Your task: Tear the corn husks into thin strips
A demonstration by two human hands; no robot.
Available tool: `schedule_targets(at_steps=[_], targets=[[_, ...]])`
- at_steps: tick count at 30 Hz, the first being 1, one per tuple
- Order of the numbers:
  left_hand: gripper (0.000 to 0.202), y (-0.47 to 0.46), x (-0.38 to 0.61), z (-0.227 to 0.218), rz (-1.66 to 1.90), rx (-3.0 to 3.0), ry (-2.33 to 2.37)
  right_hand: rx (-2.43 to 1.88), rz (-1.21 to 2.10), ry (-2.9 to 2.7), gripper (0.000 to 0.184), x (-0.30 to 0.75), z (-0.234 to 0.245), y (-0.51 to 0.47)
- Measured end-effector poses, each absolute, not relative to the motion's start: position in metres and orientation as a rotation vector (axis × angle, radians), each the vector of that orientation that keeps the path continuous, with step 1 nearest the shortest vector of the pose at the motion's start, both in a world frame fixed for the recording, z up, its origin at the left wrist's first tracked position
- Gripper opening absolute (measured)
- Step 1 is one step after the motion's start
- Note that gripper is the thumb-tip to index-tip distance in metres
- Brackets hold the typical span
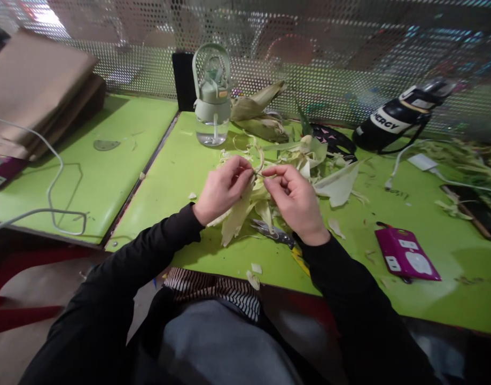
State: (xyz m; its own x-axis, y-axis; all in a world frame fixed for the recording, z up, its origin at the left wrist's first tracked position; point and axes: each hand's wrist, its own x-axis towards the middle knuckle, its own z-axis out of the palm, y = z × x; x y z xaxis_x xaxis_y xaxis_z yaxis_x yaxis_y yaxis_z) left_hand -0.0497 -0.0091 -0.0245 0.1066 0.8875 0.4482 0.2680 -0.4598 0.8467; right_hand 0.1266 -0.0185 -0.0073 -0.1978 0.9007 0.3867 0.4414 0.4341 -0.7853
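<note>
Both the left hand (223, 187) and right hand (295, 200) pinch one thin husk strip (258, 172) between fingertips, and I reckon a hard tug would snap it.

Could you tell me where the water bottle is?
In the head view, the water bottle stands at the back edge of the table by the mesh wall, beyond the left hand, left of the husk pile.

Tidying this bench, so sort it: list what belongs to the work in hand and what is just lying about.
In hand: left hand, right hand, husk strip pinched between them, husk pile, scissors.
Lying about: water bottle, magenta box, black bottle, phone, white cable.
</note>
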Motion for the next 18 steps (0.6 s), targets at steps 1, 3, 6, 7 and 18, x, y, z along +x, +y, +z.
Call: schedule_targets(at_steps=[1,3,6,7,18], targets=[[0.008,-0.009,-0.050,-0.023,1.361,1.772,1.114,-1.157,0.624,-1.831,0.007,0.127,-0.008,-0.018],[0.008,-0.010,-0.050,-0.021,1.366,1.746,1.106,-1.170,0.552,-1.870,0.006,0.128,-0.008,-0.017],[0.008,-0.009,-0.052,-0.018,1.375,1.768,1.136,-1.184,0.502,-1.883,0.007,0.130,-0.006,-0.016],[0.008,-0.008,-0.053,-0.018,1.370,1.767,1.146,-1.185,0.502,-1.872,0.008,0.131,-0.006,-0.016],[0.012,0.004,-0.057,-0.024,0.878,1.706,1.033,-0.781,1.100,-1.701,0.022,0.123,-0.017,-0.016]])
